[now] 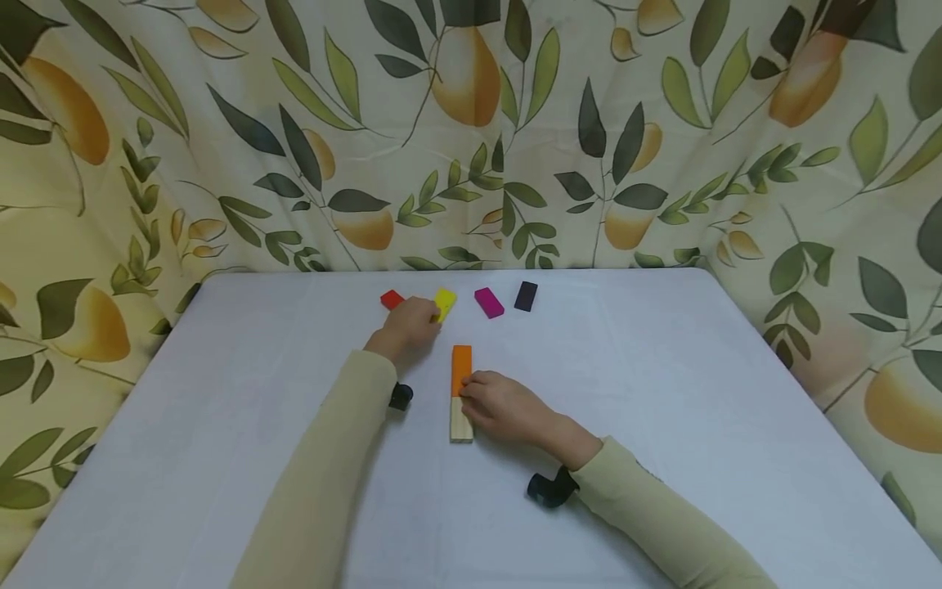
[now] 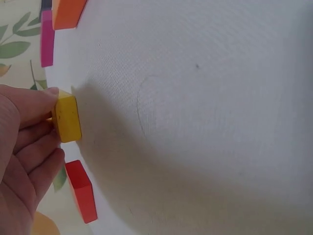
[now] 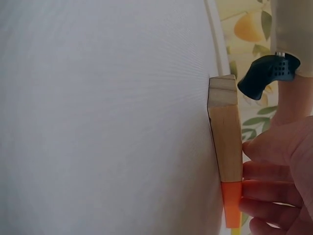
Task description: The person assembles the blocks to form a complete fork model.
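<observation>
My left hand (image 1: pixel 412 323) pinches a yellow block (image 2: pixel 68 118) between thumb and fingers at the back of the table. Beside it lies a red block (image 2: pixel 82 191), partly hidden by the hand in the head view. An orange block (image 1: pixel 461 366) and a plain wooden block (image 1: pixel 460 425) lie end to end in a line at mid-table. My right hand (image 1: pixel 508 406) is on their right side, fingertips touching the orange block and thumb by the wooden one. It does not wrap round either block.
A magenta block (image 1: pixel 489 303) and a black block (image 1: pixel 526 296) lie right of the yellow one, near the far edge of the white table (image 1: pixel 662 368). Patterned cloth (image 1: pixel 471 164) hangs behind. Dark wrist cameras (image 1: pixel 552 488) sit by both sleeves.
</observation>
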`<state>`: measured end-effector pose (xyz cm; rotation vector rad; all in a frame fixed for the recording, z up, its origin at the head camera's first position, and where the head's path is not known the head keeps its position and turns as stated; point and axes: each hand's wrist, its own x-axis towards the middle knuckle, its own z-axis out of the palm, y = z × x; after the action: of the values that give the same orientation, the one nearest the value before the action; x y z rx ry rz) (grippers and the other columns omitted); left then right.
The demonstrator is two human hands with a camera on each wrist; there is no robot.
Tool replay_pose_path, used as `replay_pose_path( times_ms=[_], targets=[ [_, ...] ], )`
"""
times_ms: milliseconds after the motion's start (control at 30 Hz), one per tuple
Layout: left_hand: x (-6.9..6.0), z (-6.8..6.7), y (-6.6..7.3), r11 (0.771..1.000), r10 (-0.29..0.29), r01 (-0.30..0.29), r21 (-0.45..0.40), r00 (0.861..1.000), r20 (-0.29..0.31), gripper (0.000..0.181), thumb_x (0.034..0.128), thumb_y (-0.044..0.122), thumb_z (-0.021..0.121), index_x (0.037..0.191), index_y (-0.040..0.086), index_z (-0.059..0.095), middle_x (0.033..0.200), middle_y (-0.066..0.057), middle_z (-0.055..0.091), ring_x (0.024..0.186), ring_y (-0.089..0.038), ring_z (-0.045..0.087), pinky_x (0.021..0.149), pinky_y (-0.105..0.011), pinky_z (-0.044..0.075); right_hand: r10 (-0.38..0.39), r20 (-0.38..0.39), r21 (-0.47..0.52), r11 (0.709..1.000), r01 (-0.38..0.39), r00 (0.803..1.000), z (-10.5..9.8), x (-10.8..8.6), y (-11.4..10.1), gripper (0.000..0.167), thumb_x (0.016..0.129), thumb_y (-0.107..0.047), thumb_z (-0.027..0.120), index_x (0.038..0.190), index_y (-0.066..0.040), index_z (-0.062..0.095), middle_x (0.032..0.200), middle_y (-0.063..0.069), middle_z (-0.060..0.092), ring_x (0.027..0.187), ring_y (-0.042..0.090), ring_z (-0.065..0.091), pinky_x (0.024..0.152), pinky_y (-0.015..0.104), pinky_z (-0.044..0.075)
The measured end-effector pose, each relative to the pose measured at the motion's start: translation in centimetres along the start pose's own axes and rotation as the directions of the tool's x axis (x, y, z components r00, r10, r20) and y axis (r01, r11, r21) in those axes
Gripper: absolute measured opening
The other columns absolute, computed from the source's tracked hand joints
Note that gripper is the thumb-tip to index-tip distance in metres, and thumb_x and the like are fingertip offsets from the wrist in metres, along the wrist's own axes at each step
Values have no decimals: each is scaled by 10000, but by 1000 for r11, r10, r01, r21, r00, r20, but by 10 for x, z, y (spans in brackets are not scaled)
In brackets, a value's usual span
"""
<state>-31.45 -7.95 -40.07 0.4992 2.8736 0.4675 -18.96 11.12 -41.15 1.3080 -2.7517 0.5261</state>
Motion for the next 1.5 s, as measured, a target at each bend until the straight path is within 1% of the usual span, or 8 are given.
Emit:
replay_pose_path(
  times_ms=[200,300,433,667,867,1167,1433,1500],
  targets=[
    [-1,0,4,1000,-15,16,-22,1000,16,176,907,171,575,1002,40,646,905,-74,551,864,-233,477,853,-340,413,14,8,1,1000,-14,1000,0,-1,2,236,885,-155,598,1058,-7,660,1067,108,619,994,225,567,897,330,447],
    [-3,0,4,999,-31,32,-38,999,31,257,899,169,587,1116,44,647,1091,-69,592,989,-234,485,945,-359,380,13,10,6,1000,-13,1000,0,-1,2,237,887,-153,595,1059,-3,658,1065,111,618,991,226,568,895,330,448],
    [-5,-1,5,998,-29,33,-58,998,59,377,891,163,600,1256,70,575,1314,-71,506,1115,-236,445,1011,-378,322,12,6,2,1000,-12,1000,0,-1,1,230,885,-148,595,1053,-4,659,1069,113,618,998,232,568,901,334,445],
    [-5,-1,1,995,21,-14,-94,997,71,381,878,138,617,1248,56,578,1302,-80,517,1038,-232,465,977,-359,357,5,10,-5,1000,-5,1000,0,-1,2,234,886,-151,592,1057,-4,657,1070,112,616,998,231,567,902,334,443],
    [-6,-5,1,995,79,-73,-73,992,96,377,868,104,615,1241,61,587,1269,-89,531,974,-231,452,935,-344,377,17,22,-4,1000,-17,1000,-1,0,2,241,889,-161,587,1070,-19,660,1081,96,617,1014,215,563,913,316,435],
    [-7,-7,2,991,56,-40,-128,990,127,406,860,77,632,1257,103,553,1319,-34,507,982,-206,466,911,-313,390,17,19,0,1000,-17,1000,0,0,2,250,886,-165,592,1079,-21,657,1090,92,616,1022,211,561,909,316,439],
    [-9,-4,-1,991,81,-67,-119,990,116,442,863,141,651,1289,107,534,1328,-7,499,1144,-210,460,1001,-340,343,19,33,12,1000,-20,999,0,0,2,254,889,-170,591,1088,-25,654,1095,94,614,1020,212,561,906,320,442],
    [-10,-5,0,993,72,-62,-98,992,107,453,861,168,656,1292,101,534,1327,-14,502,1153,-214,460,1002,-349,343,27,39,12,1000,-27,999,0,0,2,257,892,-177,587,1093,-31,654,1101,88,614,1024,207,559,908,316,440]
  ],
)
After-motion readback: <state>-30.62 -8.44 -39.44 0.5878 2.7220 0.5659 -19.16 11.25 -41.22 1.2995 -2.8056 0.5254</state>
